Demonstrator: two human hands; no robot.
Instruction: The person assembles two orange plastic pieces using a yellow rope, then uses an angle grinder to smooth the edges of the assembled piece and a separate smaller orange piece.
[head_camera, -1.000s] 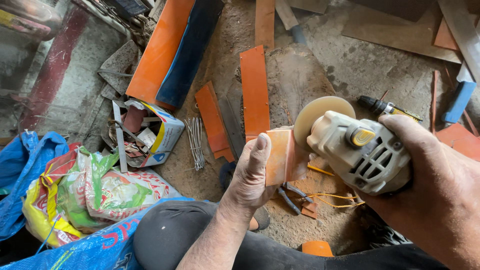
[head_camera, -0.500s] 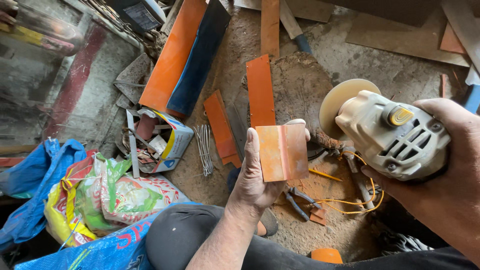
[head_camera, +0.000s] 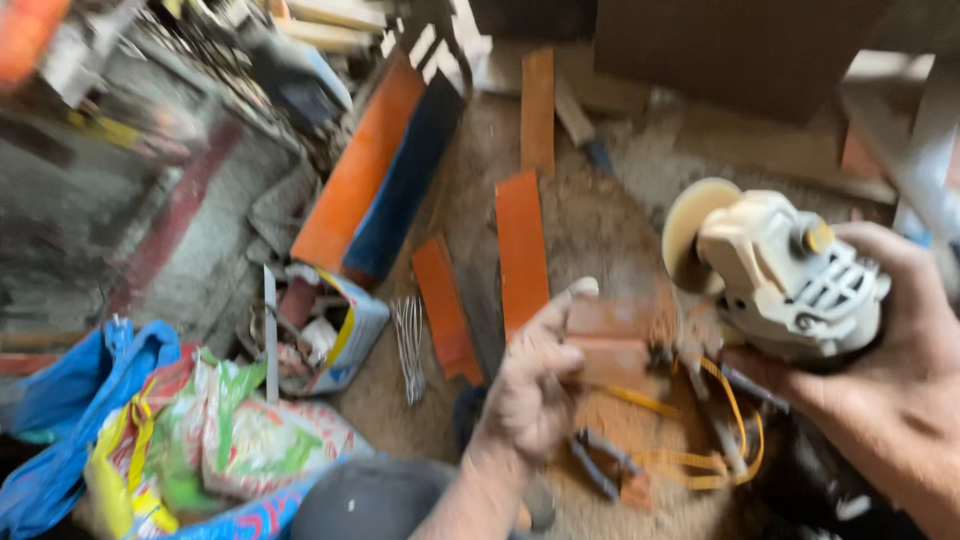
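The left hand (head_camera: 535, 390) is pinching a small orange wooden block (head_camera: 612, 340) between thumb and fingers; the right hand (head_camera: 880, 370) is wrapping its fingers around a cream-coloured angle grinder (head_camera: 785, 275) just beside it.

Left hand (head_camera: 535, 385): rises from six o'clock, forearm angled toward one o'clock, back of the hand to the camera.
Left fingers: curled shut in a grip, thumb (head_camera: 560, 305) stretched up toward one o'clock.
Right hand (head_camera: 900, 360): enters from four o'clock, reaching toward ten o'clock, knuckles up.
Right fingers: wrapped closed in a firm grasp, wrist cut off by the lower right edge.
Spacing: hands near each other, not touching; both blurred.
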